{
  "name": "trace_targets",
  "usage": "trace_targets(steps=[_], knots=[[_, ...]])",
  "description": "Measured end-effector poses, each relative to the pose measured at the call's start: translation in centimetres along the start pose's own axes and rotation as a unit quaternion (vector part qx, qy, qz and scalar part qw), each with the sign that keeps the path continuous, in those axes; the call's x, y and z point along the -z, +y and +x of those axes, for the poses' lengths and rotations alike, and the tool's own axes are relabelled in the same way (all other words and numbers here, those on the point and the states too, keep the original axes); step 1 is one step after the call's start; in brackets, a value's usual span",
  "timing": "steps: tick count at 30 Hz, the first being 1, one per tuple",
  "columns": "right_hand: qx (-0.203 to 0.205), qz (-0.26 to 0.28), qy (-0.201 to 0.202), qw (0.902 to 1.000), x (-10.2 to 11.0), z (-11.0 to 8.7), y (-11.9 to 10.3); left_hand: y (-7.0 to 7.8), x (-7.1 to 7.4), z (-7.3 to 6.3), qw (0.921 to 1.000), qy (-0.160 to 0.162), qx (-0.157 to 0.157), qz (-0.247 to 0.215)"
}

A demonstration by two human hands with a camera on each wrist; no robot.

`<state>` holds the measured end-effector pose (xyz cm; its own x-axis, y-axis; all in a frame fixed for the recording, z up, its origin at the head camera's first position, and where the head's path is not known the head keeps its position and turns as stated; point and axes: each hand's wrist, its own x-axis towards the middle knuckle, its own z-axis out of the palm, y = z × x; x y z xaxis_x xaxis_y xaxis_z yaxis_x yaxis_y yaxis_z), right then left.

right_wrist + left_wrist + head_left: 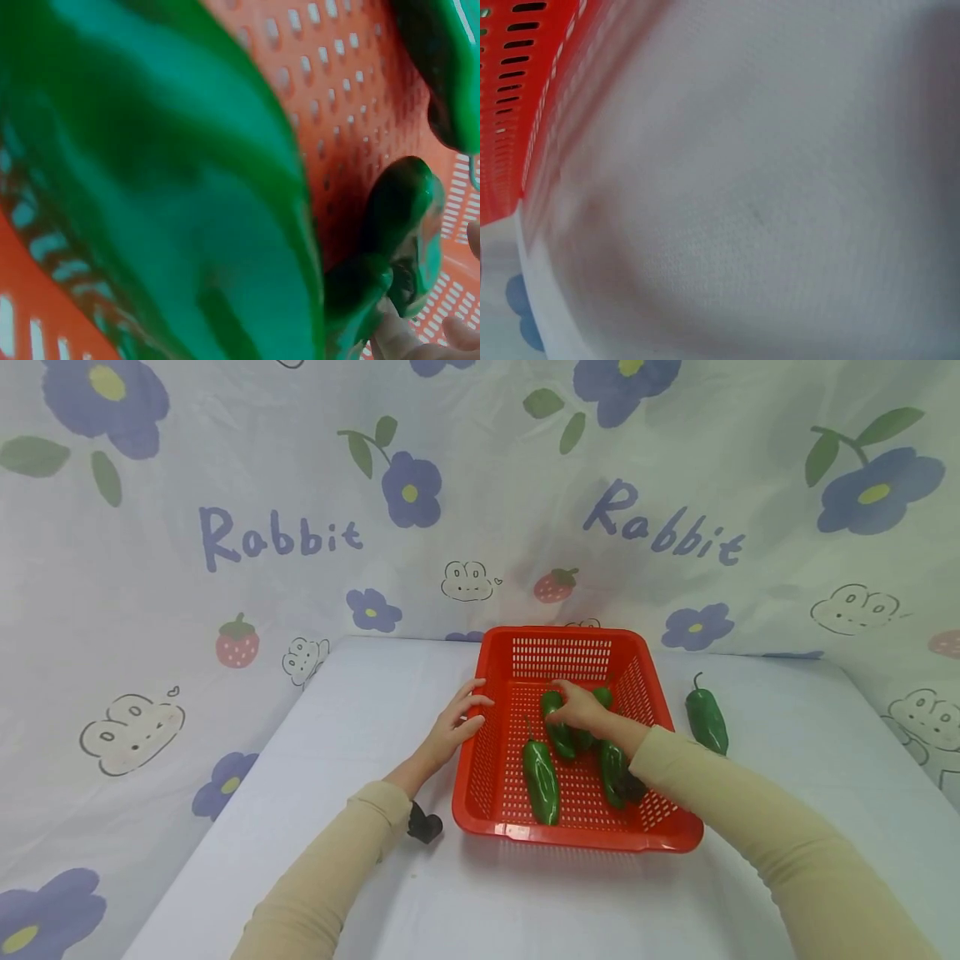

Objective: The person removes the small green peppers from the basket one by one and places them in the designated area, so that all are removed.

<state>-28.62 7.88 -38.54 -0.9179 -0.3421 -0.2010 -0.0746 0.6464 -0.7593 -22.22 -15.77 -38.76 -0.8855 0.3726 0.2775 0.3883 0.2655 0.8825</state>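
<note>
A red perforated plastic basket stands on the white table and holds several green peppers. My left hand rests on its left rim, fingers fairly straight and tips just over the edge. Inside, my right hand reaches down with thumb and forefinger spread about the upper end of a pepper. In the right wrist view its fingers come close to two peppers at the lower right. Another pepper lies at the basket's left front, and one lies partly under my right wrist.
Outside the basket, to its right, a single green pepper lies on the table. A patterned cloth with flowers and rabbits hangs behind the table. Dark wrist cameras show at both sleeves.
</note>
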Motion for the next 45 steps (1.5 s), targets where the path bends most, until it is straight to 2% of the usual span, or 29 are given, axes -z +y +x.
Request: trace_targets(steps=[7, 11, 21, 36, 45], knots=[[0.018, -0.053, -0.009, 0.9984, -0.7, 0.1, 0.1, -0.1, 0.0, 0.0, 1.0, -0.001, -0.005, -0.002], [0.041, -0.086, -0.011, 0.9954, -1.2, 0.2, 0.1, -0.1, 0.0, 0.0, 1.0, 0.0, -0.009, -0.003], [0.059, -0.117, -0.012, 0.9913, -2.0, 0.5, 0.4, -0.1, -0.1, 0.1, 0.9999, -0.001, -0.01, -0.009], [0.056, -0.13, -0.02, 0.9897, -2.2, 0.2, 0.1, -0.3, -0.1, 0.1, 0.9998, -0.002, 0.0, -0.019], [0.039, -0.095, -0.014, 0.9947, -1.9, 0.3, -0.1, -0.3, -0.1, 0.1, 0.9998, 0.001, -0.012, -0.016]])
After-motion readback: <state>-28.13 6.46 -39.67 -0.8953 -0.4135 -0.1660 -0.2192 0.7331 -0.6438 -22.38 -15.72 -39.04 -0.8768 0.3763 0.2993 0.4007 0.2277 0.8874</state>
